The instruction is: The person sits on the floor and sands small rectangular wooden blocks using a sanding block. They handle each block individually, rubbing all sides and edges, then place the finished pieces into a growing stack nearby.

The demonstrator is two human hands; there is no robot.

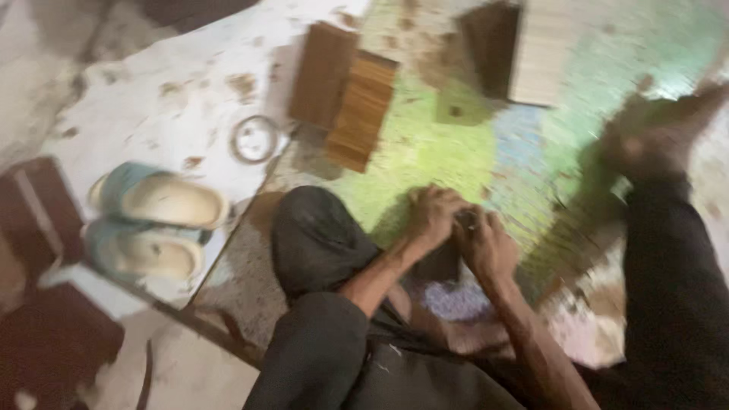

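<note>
Both hands: left hand [431, 216] and right hand [486, 244] clamp dark block [440, 262], fingers curled | I judge gripping step | next needs steadier hold.

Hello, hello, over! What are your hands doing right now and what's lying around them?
Left hand and right hand together grip a small dark block. Picture blurred, block's kind unclear. Wooden stacks ahead, sandals left. Nothing blocking.

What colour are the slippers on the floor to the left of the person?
The slippers are pale blue with cream insoles, seen in the head view, though blurred.
</note>
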